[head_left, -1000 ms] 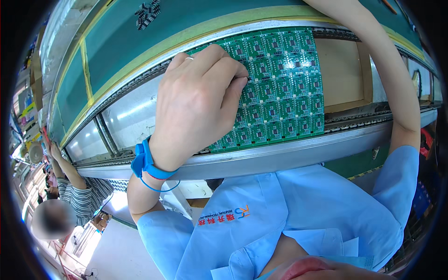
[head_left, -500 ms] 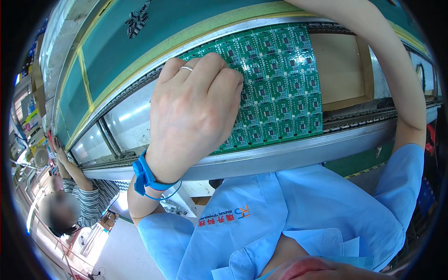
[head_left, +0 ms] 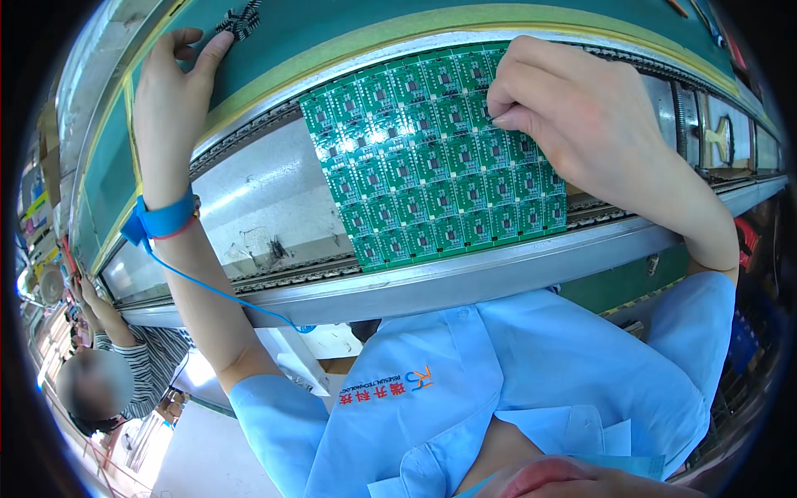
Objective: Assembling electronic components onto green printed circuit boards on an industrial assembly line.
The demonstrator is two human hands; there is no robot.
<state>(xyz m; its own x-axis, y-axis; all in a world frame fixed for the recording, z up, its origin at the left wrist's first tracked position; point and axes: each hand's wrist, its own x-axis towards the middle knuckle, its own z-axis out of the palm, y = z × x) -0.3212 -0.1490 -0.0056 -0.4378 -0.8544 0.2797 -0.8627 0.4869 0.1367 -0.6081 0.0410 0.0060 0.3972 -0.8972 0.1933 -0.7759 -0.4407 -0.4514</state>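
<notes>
One panel [head_left: 415, 178] lies across two rails [head_left: 307, 275]

Beyond the far rail there is a green desk [head_left: 332, 29], and on it one pile [head_left: 241, 20] of black and white parts. Farther off on the left is one co-worker [head_left: 154, 365] in striped clothing. The left forearm [head_left: 199, 282] passes over both rails, beside the panel but apart from it; one blue wristband [head_left: 166, 219] with one thin cord [head_left: 216, 290] is on this wrist. The panel carries many small boards, but the right hand [head_left: 496, 120] covers some, so I cannot count all. This hand is above its far right part, with thumb and first finger pressed together; I cannot tell if something small is between. The left hand [head_left: 211, 36] is half spread, its thumb near the pile; whether it touches, I cannot tell.
</notes>
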